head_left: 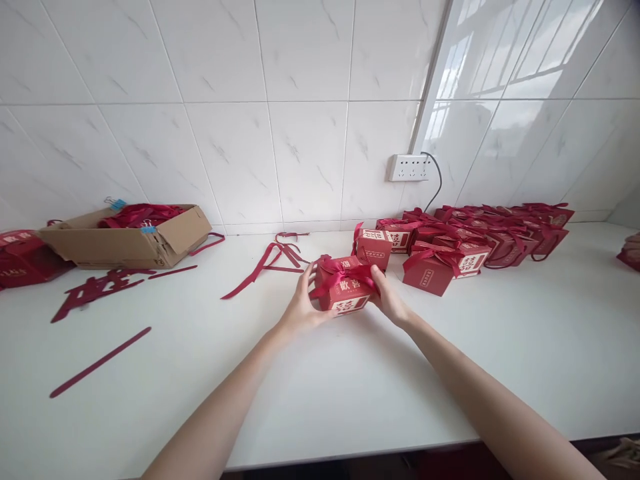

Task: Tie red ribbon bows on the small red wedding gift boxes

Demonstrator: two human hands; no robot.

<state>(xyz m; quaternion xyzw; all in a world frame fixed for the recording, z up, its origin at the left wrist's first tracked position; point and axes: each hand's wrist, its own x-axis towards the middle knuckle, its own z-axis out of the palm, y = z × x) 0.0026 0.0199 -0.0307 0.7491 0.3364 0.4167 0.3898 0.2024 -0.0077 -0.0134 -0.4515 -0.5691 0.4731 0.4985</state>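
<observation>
Between my two hands is a small red gift box (349, 285) with pale lettering and a dark red ribbon bow (345, 268) on its top. My left hand (303, 303) wraps the box's left side, fingers behind and thumb along the lower front. On the right side, my right hand (387, 298) grips it with the thumb near the bow's end. Just behind stands another red gift box (374, 248). To the right of my right hand sits a ribbon-tied gift box (429, 275). The held box's underside is hidden.
Several finished-looking red boxes (510, 243) with bows crowd the back right. At the left, a cardboard box (125, 245) holds red ribbons. Loose ribbon pieces (257, 270) and a single strip (100, 362) lie on the white table (190, 373). A power socket (411, 168) is on the tiled wall.
</observation>
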